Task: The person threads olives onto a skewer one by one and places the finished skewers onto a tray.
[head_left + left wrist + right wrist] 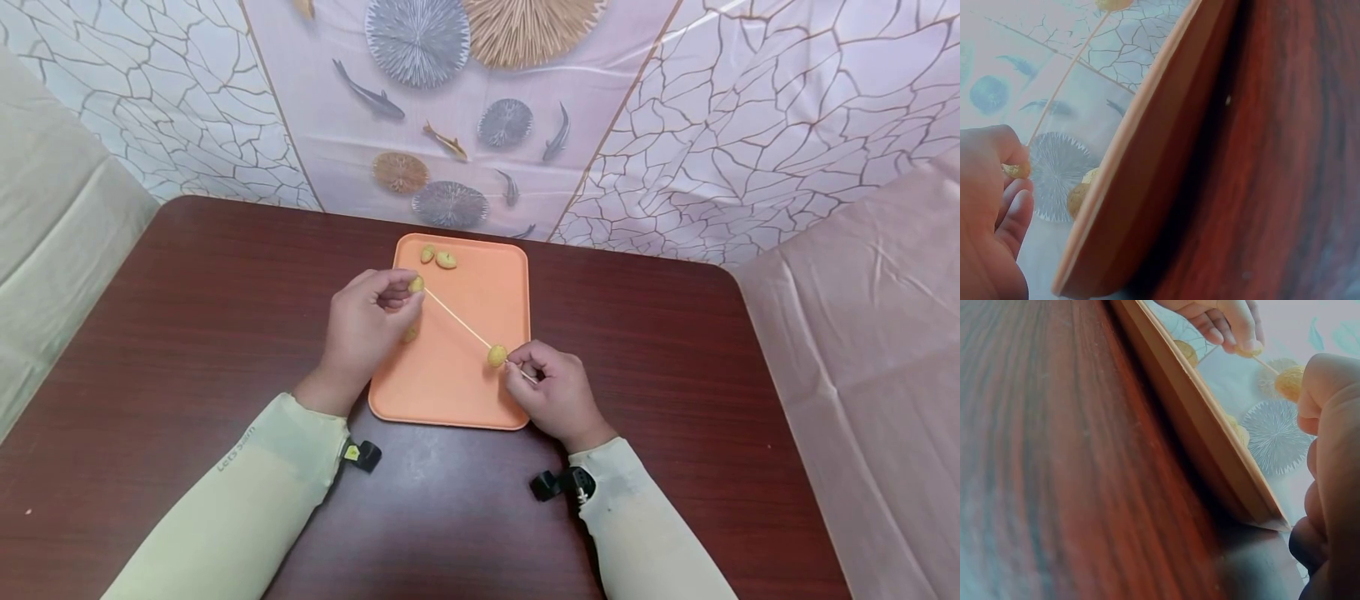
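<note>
A thin wooden skewer [457,317] runs slantwise over the orange tray [450,398]. My right hand [558,387] pinches it near its lower end, just behind a small yellow rounded piece of food [497,356] threaded on it. My left hand [360,329] holds a second yellow piece [416,285] between thumb and fingertips, and the skewer's far end meets this piece. The left wrist view shows the skewer [1063,84] reaching the pinched piece [1017,170]. In the right wrist view the threaded piece [1289,383] sits right at the right hand's fingers.
Two more yellow pieces [446,261] lie at the tray's far left corner. Another piece [410,333] is partly hidden beside the left hand. The tray stands on a dark reddish-brown table [645,333], with a patterned cloth backdrop [465,125] behind.
</note>
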{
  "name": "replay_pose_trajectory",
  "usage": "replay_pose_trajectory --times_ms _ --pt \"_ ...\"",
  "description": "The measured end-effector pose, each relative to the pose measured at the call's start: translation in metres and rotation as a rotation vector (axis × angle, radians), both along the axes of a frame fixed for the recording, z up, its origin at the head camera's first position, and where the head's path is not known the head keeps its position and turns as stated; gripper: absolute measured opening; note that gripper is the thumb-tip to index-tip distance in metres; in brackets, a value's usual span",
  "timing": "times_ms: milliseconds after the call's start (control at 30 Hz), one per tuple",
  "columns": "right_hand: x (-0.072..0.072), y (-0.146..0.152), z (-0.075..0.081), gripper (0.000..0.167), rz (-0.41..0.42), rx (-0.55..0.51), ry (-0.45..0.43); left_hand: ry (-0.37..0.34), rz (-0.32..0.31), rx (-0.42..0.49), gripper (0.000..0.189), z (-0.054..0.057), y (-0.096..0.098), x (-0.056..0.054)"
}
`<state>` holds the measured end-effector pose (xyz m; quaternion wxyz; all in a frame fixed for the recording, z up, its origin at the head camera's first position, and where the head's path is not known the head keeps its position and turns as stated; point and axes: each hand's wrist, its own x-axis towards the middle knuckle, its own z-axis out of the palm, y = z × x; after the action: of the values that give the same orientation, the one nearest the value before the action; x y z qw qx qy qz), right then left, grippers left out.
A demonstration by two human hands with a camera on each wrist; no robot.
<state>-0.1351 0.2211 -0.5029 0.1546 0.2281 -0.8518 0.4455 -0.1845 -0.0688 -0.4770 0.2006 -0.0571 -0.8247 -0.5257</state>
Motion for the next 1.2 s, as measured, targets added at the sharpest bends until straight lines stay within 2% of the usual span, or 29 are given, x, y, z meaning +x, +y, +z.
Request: replay_pose_trajectory --times_ms 333,633,900,1200 --pt "0.0 -0.001 0.0 0.012 0.011 -0.028 0.017 0.032 -0.037 -0.046 0.026 0.007 0.007 0.006" --pt "0.0 -0.001 0.0 0.011 0.004 -0.031 -0.003 0.057 -0.071 -0.073 0.025 0.009 0.013 0.01" --pt "-0.001 0.0 0.0 0.01 0.001 -0.036 0.017 0.123 -0.106 -0.085 0.022 0.01 0.017 0.011" --pt "0.0 -0.001 0.0 0.011 0.007 -0.055 0.027 0.154 -0.129 -0.141 0.022 0.014 0.022 0.016"
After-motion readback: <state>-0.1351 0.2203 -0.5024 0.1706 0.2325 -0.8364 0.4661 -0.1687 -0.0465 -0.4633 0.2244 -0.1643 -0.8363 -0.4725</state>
